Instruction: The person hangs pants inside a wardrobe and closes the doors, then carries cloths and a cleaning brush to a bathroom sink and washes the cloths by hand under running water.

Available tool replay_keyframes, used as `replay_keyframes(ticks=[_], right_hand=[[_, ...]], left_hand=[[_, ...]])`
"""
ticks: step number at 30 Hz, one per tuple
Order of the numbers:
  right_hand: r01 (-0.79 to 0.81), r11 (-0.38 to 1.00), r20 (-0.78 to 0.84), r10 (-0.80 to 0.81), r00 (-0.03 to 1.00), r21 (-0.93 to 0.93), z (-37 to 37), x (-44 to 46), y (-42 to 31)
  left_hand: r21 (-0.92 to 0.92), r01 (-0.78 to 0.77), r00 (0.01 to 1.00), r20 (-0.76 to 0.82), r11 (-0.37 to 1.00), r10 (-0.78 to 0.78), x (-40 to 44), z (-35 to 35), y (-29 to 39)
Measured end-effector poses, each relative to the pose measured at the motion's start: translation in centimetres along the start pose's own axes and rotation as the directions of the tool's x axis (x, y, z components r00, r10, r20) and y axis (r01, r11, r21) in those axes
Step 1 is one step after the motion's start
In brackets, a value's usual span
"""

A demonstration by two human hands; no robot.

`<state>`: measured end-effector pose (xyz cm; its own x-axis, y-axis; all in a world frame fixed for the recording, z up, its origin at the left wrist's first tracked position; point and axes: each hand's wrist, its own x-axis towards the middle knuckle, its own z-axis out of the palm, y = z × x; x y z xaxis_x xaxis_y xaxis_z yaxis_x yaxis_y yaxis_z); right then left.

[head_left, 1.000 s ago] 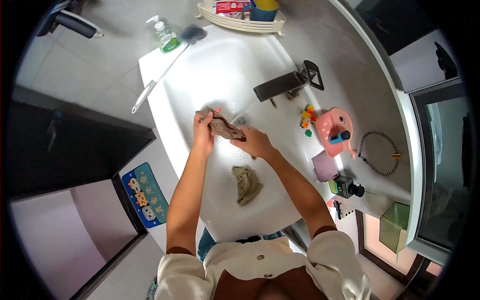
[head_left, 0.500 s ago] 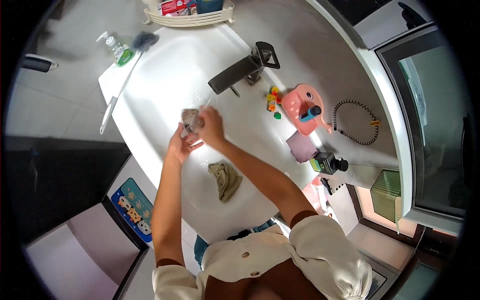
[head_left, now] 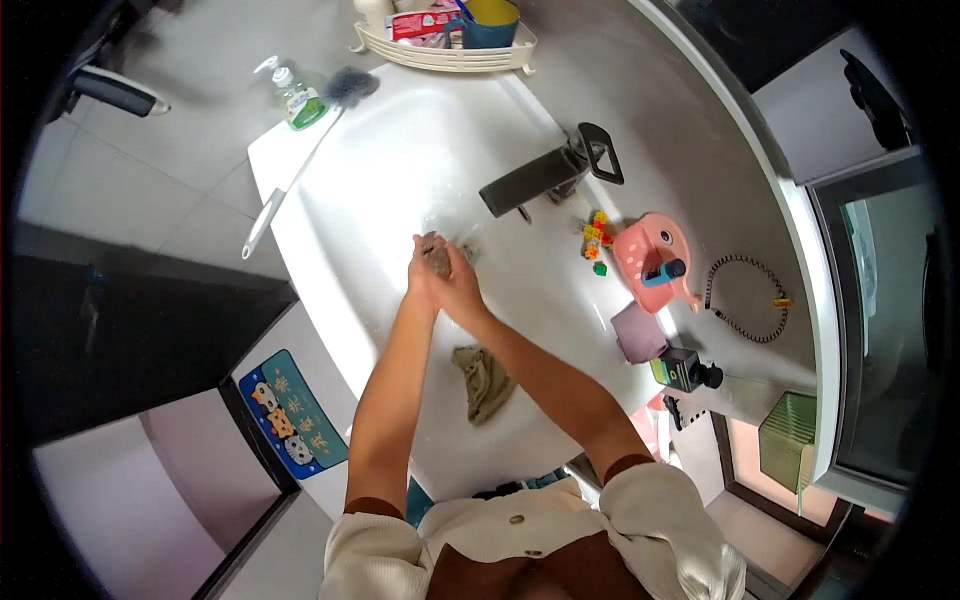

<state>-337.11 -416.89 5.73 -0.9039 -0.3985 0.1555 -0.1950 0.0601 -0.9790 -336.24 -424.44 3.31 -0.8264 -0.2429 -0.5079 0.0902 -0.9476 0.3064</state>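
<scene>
Gripping the brown cloth between them, the left hand and right hand meet over the middle of the sink, near and left of the tap. The fingers of both are drawn in narrow around the bunched cloth, only a little of which shows, so the hold on it is hard to check. Wet fabric could slide out if the two hands pull unevenly, and a fold left loose could drop into the sink. Bright splashes lie just far of the hands; whether water runs from the tap I cannot tell, but a hard squeeze could throw drops over the rim. The green cloth lies nearer, close to the right forearm in this view, and could be dragged if that arm dipped. A swing to the right could knock the toy bits beside the tap, or the mauve cloth and black bottle at the right. On the far left, the brush seems to overhang the rim by its handle, so a bump there could tip it off.
</scene>
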Motion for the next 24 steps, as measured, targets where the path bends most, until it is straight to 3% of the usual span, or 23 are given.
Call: replay_keyframes(ticks=[3, 4, 5, 7, 9, 10, 11, 13, 14, 16, 17, 20, 23, 24], right_hand=[[-0.104, 0.984, -0.015, 0.103, 0.995, -0.144, -1.3, 2.7, 0.0], [-0.411, 0.911, -0.008, 0.411, 0.912, 0.034, -2.6, 4.5, -1.2], [-0.444, 0.866, -0.037, 0.464, 0.885, 0.231, -3.3, 5.2, -2.1], [-0.213, 0.962, -0.084, 0.201, 0.976, -0.170, -2.8, 4.4, -0.9], [0.185, 0.957, 0.072, -0.173, 0.982, -0.223, -2.6, 3.2, -1.6], [0.019, 0.943, 0.142, 0.030, 0.989, -0.333, -2.6, 3.2, -2.1], [-0.178, 0.972, 0.100, 0.194, 0.976, -0.155, -2.8, 3.5, -2.5], [-0.519, 0.826, 0.099, 0.511, 0.854, 0.220, -3.3, 5.5, -3.3], [-0.486, 0.771, -0.031, 0.545, 0.838, 0.412, -2.7, 6.0, 0.1], [-0.456, 0.615, 0.066, 0.549, 0.833, 0.643, -3.0, 6.4, 0.0], [-0.434, 0.512, 0.115, 0.540, 0.834, 0.741, -3.1, 6.7, -0.1], [-0.469, 0.621, 0.104, 0.530, 0.841, 0.628, -3.1, 6.9, 0.7], [-0.597, 0.377, 0.233, 0.673, 0.702, 0.708, -3.3, 7.5, 1.3], [-0.620, 0.337, 0.297, 0.654, 0.696, 0.709, -3.5, 7.5, 1.5]], left_hand=[[0.175, 0.053, 0.999, 0.002, 0.983, -0.054, -1.4, 2.7, -0.9], [0.327, 0.139, 0.988, -0.115, 0.935, -0.107, -3.1, 4.6, -0.8], [0.343, 0.138, 0.988, -0.108, 0.929, -0.107, -4.3, 6.1, -0.8], [0.239, 0.040, 0.999, 0.011, 0.970, -0.044, -2.9, 6.2, -0.8], [0.146, 0.038, 0.998, 0.044, 0.989, -0.044, -1.8, 4.7, -0.8], [0.144, -0.025, 0.999, 0.047, 0.989, 0.018, -1.4, 4.4, -1.5], [0.142, -0.088, 0.995, 0.050, 0.986, 0.081, -1.0, 4.1, -2.2], [0.342, -0.182, 0.963, -0.125, 0.922, 0.237, -0.3, 4.2, -2.9], [0.607, 0.018, 0.875, -0.394, 0.795, 0.281, -0.4, 4.6, -2.7], [0.938, -0.230, 0.762, 0.008, 0.259, 0.648, -0.3, 3.9, -3.6], [0.951, -0.297, 0.656, 0.265, -0.081, 0.707, -0.2, 3.6, -3.8], [0.992, -0.042, 0.727, 0.110, -0.116, 0.678, -1.7, 5.3, -2.9], [0.984, -0.105, 0.759, 0.171, -0.141, 0.628, -4.3, 7.3, -1.5], [0.968, -0.121, 0.747, 0.233, -0.218, 0.622, -4.4, 6.7, -1.3]])
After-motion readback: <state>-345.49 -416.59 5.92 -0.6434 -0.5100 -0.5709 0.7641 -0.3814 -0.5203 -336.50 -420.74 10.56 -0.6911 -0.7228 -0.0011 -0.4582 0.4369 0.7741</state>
